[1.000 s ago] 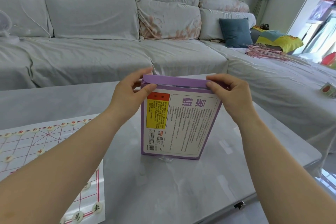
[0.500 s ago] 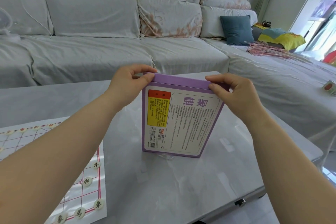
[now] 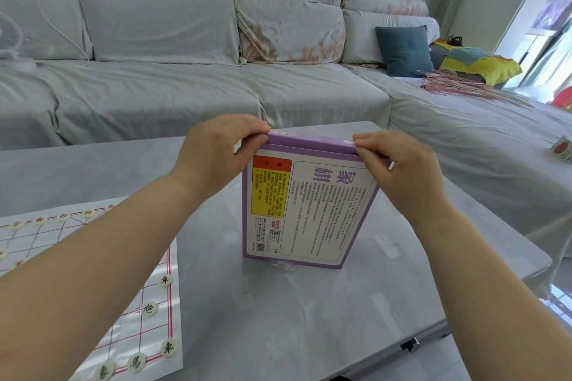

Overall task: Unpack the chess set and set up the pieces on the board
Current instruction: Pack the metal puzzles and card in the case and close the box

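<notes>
A long grey-covered sofa (image 3: 154,86) fills the far side of the room. In front of it stands a pale glossy table (image 3: 278,325).

At the table's left end lies the chess board (image 3: 62,241), a white paper sheet ruled with red lines, partly hidden under the person's left forearm. Well to the right of it, about mid-table, the purple chess box (image 3: 309,213) stands on its lower edge. Its printed back faces the person, with the lettering upside down. A blue cushion (image 3: 404,51) leans in the sofa's corner.

The left hand (image 3: 213,155) pinches the box's top left corner, fingers curled over the upper edge and thumb on the near side. The right hand (image 3: 405,170) grips the top right corner the same way, fingertips (image 3: 359,142) pressed along the purple top strip.

Round cream pieces already sit on the board. One rook piece (image 3: 169,347) is at the near right corner, a horse piece (image 3: 136,361) is just beside it, and a cannon piece (image 3: 150,308) is a little further up.
</notes>
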`<state>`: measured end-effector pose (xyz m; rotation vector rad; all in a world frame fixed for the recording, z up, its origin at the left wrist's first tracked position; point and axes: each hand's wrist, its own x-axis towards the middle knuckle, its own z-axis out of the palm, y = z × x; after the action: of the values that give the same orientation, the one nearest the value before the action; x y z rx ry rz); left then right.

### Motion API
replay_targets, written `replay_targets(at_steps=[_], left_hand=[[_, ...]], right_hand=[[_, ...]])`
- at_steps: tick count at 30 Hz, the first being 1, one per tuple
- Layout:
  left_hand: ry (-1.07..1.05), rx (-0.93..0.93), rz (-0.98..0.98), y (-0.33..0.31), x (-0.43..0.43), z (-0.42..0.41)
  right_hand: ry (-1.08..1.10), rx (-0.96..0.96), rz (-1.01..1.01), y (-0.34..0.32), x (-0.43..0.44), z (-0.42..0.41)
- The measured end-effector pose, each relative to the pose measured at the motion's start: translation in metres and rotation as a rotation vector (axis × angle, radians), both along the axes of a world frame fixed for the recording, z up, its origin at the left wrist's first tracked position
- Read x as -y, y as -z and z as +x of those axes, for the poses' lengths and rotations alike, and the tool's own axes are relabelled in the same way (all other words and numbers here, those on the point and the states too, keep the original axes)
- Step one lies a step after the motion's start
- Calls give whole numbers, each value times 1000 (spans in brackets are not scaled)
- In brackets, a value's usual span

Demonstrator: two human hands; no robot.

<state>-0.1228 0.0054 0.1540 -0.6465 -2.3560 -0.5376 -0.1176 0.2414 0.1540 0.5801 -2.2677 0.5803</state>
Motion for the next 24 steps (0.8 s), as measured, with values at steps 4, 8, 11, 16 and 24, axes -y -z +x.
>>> replay_targets(at_steps=[4,8,11,16,24], left_hand=[[-58,88,12,3,-7,1],[-49,102,51,7,-9,-1],[-42,74,7,9,-7,-4],[-25,62,10,13,-8,-3],[44,311,397,8,-12,-1]], right_hand=[[26,49,10,7,3,4],[61,57,61,17,7,7],[110,63,141,16,8,4],[178,104,140,5,19,8],[240,-15,292,22,53,7]])
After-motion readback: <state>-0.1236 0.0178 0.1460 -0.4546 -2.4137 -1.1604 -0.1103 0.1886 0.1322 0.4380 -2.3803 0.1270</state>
